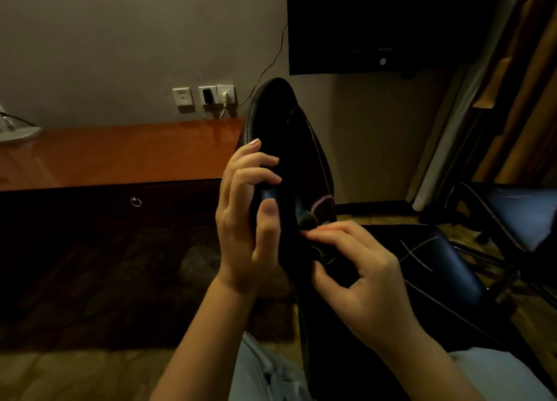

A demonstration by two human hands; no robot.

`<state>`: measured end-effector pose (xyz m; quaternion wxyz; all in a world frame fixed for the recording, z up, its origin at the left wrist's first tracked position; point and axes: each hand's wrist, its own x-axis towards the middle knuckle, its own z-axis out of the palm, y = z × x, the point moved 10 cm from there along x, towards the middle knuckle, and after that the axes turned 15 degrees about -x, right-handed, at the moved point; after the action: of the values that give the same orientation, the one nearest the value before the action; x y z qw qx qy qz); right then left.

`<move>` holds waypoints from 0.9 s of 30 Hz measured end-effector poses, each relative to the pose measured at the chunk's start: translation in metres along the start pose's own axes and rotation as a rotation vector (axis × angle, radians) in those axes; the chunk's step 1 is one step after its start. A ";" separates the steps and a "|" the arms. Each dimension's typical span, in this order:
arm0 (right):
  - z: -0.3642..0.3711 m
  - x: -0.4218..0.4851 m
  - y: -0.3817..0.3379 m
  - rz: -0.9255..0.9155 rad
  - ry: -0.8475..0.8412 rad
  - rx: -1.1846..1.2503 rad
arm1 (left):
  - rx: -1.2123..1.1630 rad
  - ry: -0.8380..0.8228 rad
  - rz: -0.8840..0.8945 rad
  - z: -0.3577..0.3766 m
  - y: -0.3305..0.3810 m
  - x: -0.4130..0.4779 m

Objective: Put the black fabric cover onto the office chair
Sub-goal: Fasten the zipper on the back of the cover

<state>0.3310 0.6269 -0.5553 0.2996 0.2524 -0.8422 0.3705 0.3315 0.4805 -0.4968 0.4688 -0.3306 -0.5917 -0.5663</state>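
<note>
Cover: we make out the black fabric cover (308, 219) only as a dark bunched tuft at the chair back's near edge, between our hands; the dim light probably hides the rest.
Chair: the office chair (280, 114) stands close before us, back upright and edge-on, seat (437, 268) to the right.
Left hand: our left hand (247, 219) grips the back's edge, fingers and thumb curled round it.
Right hand: our right hand (361, 268) pinches the fabric between thumb and fingertips.
Around: wooden desk (120, 153) at left, wall sockets (205, 96) above, dark screen (376, 23) beyond.
</note>
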 end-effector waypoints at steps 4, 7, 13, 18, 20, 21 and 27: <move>0.002 -0.011 0.011 0.044 -0.041 -0.004 | -0.003 0.020 0.000 0.000 0.000 -0.001; 0.000 -0.012 0.019 0.092 -0.078 0.032 | -0.010 0.020 -0.002 0.002 0.000 0.000; -0.005 0.011 -0.001 0.010 -0.040 -0.003 | 0.001 0.008 -0.027 0.001 0.000 -0.001; 0.000 0.006 -0.003 -0.011 -0.017 -0.151 | 0.018 0.004 -0.033 -0.001 0.000 -0.002; 0.000 -0.001 0.002 0.003 -0.013 -0.203 | 0.009 -0.003 -0.037 0.000 -0.001 -0.002; 0.001 -0.005 0.005 0.012 -0.024 -0.218 | 0.010 -0.002 -0.039 0.000 -0.002 -0.001; -0.004 -0.007 0.017 0.063 -0.068 -0.163 | -0.002 0.016 -0.042 0.001 -0.001 -0.002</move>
<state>0.3267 0.6418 -0.5659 0.2783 0.2130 -0.8868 0.3013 0.3315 0.4815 -0.4993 0.4614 -0.3139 -0.5942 -0.5792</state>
